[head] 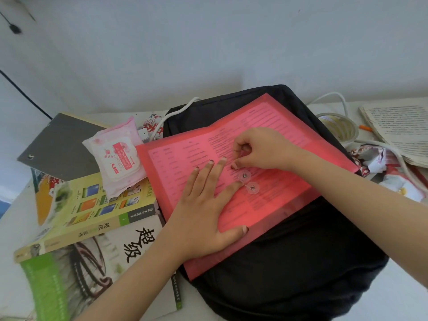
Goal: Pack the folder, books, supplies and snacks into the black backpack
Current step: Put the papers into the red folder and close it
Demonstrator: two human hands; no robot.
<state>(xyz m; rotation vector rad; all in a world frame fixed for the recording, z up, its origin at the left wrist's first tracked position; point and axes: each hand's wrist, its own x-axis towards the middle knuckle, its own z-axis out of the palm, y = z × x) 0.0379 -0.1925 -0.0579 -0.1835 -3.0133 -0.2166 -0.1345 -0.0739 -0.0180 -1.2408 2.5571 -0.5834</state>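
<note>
We see the pink folder [231, 181] lying flat on top of the black backpack [301, 262], which rests on a pale table [405, 286]. Our left hand [203, 216] is spread open, palm down on the folder, gripping nothing; its fingers fan out across the cover toward the two clear round string-clasp buttons [248, 181], and the index fingertip touches the edge of the nearer button. Our right hand [259, 149] sits just above those buttons with its fingers curled in and thumb and forefinger pinched together close to the upper button; whether they grip the thin closure string we cannot tell, since it is too fine to make out. The folder overhangs the backpack on its left side, beside a stack of books: a green-covered book [88, 214] on top of a larger book with an eye on its cover [97, 262], and a grey book [60, 147] further back. A pink pack of wipes [118, 158] lies across the grey and green books, just beside the folder's corner. To the right of the backpack we see a roll of tape [340, 128], a white cable [342, 100] and an open book [398, 128].
</note>
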